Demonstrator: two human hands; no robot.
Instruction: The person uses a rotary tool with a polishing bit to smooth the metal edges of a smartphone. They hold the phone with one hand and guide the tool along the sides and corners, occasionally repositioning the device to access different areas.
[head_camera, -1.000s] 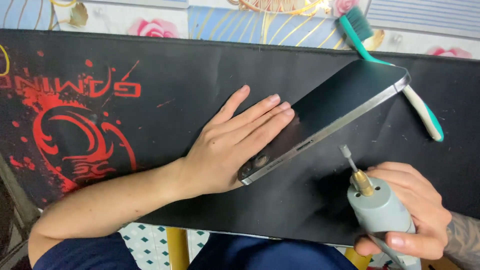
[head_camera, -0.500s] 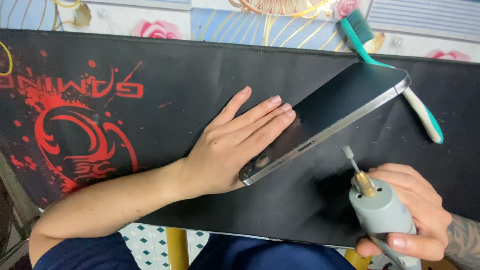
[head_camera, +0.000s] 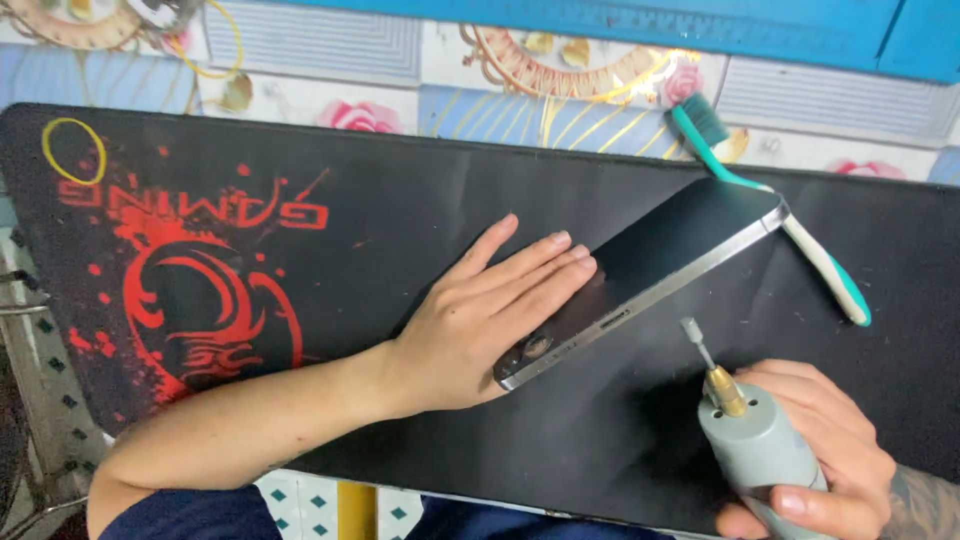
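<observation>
The left hand (head_camera: 480, 325) lay flat, fingers spread, pressing a dark glossy metal-edged tablet (head_camera: 650, 270) onto the black mat (head_camera: 400, 220); the right hand (head_camera: 830, 470) gripped a grey cylindrical rotary tool (head_camera: 755, 450), its tip seemingly just clear of the tablet

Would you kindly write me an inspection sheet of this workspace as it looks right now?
Surface: black mat with red print, on a flowered cloth.
Job's things: phone lying flat; grey rotary tool, bit near the phone's edge, not touching.
Clutter: toothbrush beside the phone.
Grippers: left hand flat on the phone; right hand grips the tool.
Cables: nothing seen.
Surroundings: blue edge at the top.
</observation>
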